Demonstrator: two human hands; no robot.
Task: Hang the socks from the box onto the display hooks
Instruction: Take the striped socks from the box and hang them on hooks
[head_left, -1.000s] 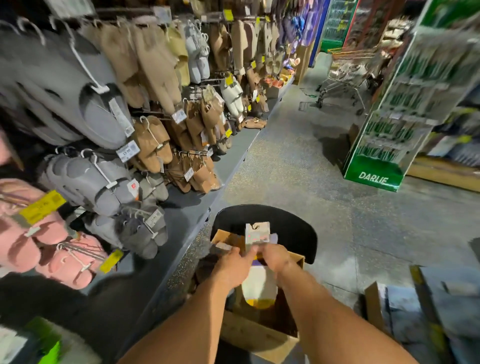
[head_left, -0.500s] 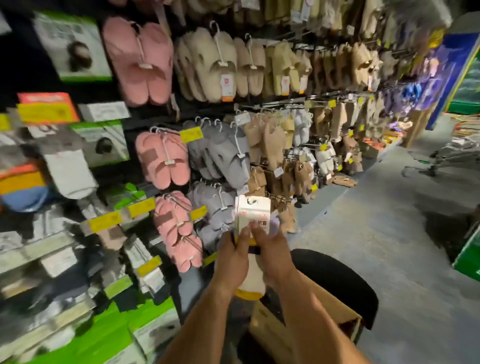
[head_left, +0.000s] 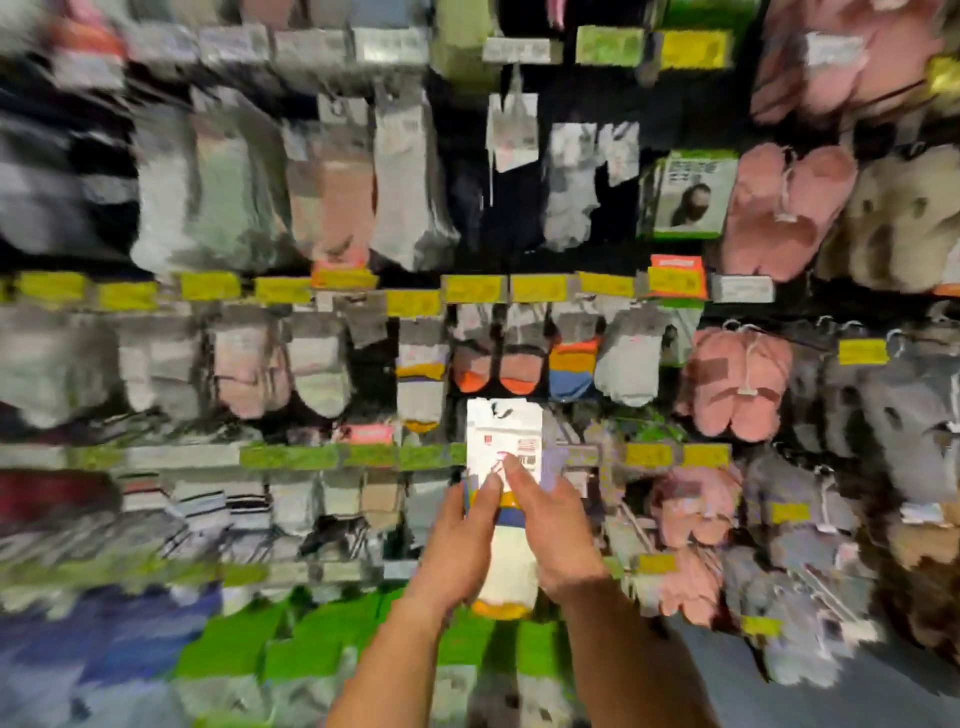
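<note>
Holding one pack of socks (head_left: 504, 525) between them, your left hand (head_left: 460, 545) and right hand (head_left: 553, 535) meet in the lower centre of the view, in front of the sock display (head_left: 291, 364). Your left hand wraps the pack's left edge, fingers closed on it; your right hand closes on the right edge, with its fingertips (head_left: 511, 465) pressed on the white header card (head_left: 501, 441). The pack stands upright: card at the top, a white sock body below with a blue-and-yellow band under your fingers and a yellow toe (head_left: 501, 609) showing beneath your palms.

The card's top edge sits just below a row of hanging socks with orange and blue toes (head_left: 519, 371). Yellow price labels (head_left: 472, 288) run along the rail above that row; green labels (head_left: 291, 456) run along the rail level with the card. Pink slippers (head_left: 735, 384) and grey slippers (head_left: 914, 410) hang to the right. Much of the wall is blurred, so individual hooks cannot be made out, nor whether the card touches one. The box is out of view.
</note>
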